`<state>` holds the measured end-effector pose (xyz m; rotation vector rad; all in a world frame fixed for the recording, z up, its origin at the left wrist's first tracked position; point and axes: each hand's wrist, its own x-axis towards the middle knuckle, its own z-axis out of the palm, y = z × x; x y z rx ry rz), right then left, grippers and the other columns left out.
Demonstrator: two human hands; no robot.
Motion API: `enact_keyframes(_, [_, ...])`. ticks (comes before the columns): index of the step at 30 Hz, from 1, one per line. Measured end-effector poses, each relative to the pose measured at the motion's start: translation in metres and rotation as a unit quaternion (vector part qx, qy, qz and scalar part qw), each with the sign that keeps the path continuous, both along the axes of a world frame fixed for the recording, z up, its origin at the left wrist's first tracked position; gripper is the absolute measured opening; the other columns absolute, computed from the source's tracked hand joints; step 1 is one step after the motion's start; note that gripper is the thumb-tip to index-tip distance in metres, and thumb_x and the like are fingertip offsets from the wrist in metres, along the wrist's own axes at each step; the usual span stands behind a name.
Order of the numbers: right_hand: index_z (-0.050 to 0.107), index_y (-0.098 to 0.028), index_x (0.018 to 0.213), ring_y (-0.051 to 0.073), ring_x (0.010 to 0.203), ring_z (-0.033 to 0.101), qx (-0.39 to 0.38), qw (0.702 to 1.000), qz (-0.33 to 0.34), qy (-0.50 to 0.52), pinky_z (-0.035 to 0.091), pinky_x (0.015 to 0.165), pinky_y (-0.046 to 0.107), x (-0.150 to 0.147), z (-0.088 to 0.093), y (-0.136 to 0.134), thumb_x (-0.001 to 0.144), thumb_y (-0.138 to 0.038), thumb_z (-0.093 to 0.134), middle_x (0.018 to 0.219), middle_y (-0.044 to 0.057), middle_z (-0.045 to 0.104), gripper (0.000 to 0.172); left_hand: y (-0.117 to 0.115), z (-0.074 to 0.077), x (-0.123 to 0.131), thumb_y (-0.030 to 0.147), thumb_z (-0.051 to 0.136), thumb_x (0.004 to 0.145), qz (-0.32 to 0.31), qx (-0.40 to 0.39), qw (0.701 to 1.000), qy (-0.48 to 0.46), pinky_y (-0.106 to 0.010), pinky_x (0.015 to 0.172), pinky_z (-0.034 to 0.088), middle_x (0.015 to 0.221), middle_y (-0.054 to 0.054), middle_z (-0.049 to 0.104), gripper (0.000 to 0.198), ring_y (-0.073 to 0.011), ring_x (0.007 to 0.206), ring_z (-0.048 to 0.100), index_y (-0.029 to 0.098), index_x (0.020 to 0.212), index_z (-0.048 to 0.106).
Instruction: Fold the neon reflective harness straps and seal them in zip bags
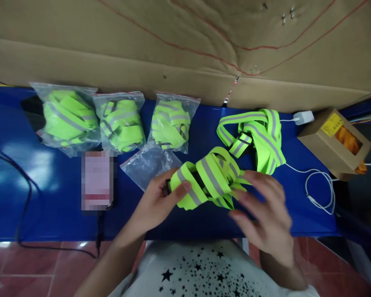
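Observation:
My left hand (pixel 160 200) is closed around a bundled neon-yellow reflective strap (pixel 210 177) with a grey stripe, held just above the blue table. Its thumb presses on the near side of the folds. My right hand (pixel 266 210) is at the bundle's right end, slightly blurred, its fingers spread; whether the fingertips touch the loops I cannot tell. A clear zip bag (pixel 142 167) lies flat on the table beyond my left hand, partly covered by it. Behind my right hand, a second loose reflective strap (pixel 262 140) with a black buckle lies in a heap.
Along the back stand a left bag (pixel 69 117), a middle bag (pixel 122 123) and a right bag (pixel 171 123), each holding neon straps. A pixelated phone-like object (pixel 97 179) lies left. On the right are a cardboard box (pixel 335 144), a white charger (pixel 304 117) and its cable (pixel 320 173).

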<state>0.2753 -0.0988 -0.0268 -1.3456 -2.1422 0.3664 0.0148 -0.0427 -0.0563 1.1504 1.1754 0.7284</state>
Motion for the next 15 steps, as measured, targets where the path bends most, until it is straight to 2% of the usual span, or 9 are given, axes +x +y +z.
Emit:
enact_keyframes(2, [0.045,-0.042,0.154,0.032,0.146,0.045,0.006,0.992,0.09,-0.087,0.032,0.123,0.056,-0.017,0.007,0.015,0.096,-0.037,0.068,0.156,0.0,0.053,0.063,-0.001,0.006,0.0,0.043,0.069,0.092,-0.054,0.007,0.998,0.009,-0.018,0.053,0.04,0.07,0.003,0.053,0.028,-0.0086,0.061,0.046,0.016,0.087,0.065])
enact_keyframes(4, [0.045,-0.037,0.154,0.029,0.148,0.043,-0.041,0.98,0.135,-0.14,0.027,0.126,0.055,-0.024,0.008,0.027,0.099,-0.038,0.063,0.158,0.001,0.051,0.058,-0.003,0.009,0.0,0.043,0.068,0.093,-0.079,-0.005,0.997,0.007,-0.018,0.053,0.04,0.071,0.002,0.054,0.027,-0.0089,0.063,0.046,0.016,0.091,0.066])
enact_keyframes(7, [0.04,-0.028,0.158,0.029,0.144,0.048,-0.094,0.979,0.124,-0.132,0.036,0.121,0.051,-0.021,0.001,0.035,0.1,-0.037,0.061,0.155,0.007,0.054,0.062,-0.003,0.007,-0.001,0.046,0.065,0.095,-0.079,-0.045,0.996,-0.007,-0.018,0.054,0.043,0.074,0.001,0.056,0.03,-0.0091,0.064,0.048,0.016,0.093,0.066])
enact_keyframes(9, [0.041,-0.025,0.157,0.029,0.143,0.049,-0.109,0.981,0.115,-0.108,0.043,0.117,0.049,-0.017,-0.003,0.036,0.098,-0.04,0.064,0.153,0.009,0.055,0.065,-0.003,0.004,-0.001,0.05,0.063,0.095,-0.075,-0.088,0.993,-0.033,-0.018,0.05,0.043,0.071,0.001,0.056,0.034,-0.0088,0.06,0.049,0.016,0.093,0.066])
enact_keyframes(11, [0.044,-0.025,0.155,0.029,0.143,0.049,-0.116,0.981,0.119,-0.101,0.044,0.117,0.047,-0.015,-0.005,0.035,0.098,-0.041,0.065,0.153,0.01,0.055,0.063,-0.003,0.001,-0.001,0.055,0.063,0.094,-0.061,-0.142,0.986,-0.064,-0.018,0.044,0.041,0.066,0.002,0.056,0.039,-0.0089,0.053,0.049,0.016,0.092,0.066])
enact_keyframes(13, [0.048,-0.027,0.152,0.028,0.142,0.052,-0.118,0.981,0.122,-0.094,0.045,0.116,0.047,-0.013,-0.004,0.035,0.097,-0.043,0.066,0.152,0.009,0.056,0.06,-0.003,0.0,-0.001,0.06,0.057,0.096,-0.049,-0.183,0.979,-0.077,-0.019,0.039,0.039,0.058,0.002,0.055,0.046,-0.0097,0.045,0.048,0.017,0.081,0.065])
enact_keyframes(15, [0.054,-0.028,0.146,0.027,0.132,0.06,-0.127,0.984,0.118,-0.044,0.05,0.11,0.045,-0.013,-0.001,0.037,0.097,-0.045,0.067,0.143,0.009,0.064,0.053,-0.005,-0.001,-0.002,0.062,0.043,0.102,-0.05,-0.165,0.983,-0.067,-0.022,0.041,0.043,0.053,0.0,0.056,0.057,-0.0117,0.044,0.052,0.017,0.074,0.065])
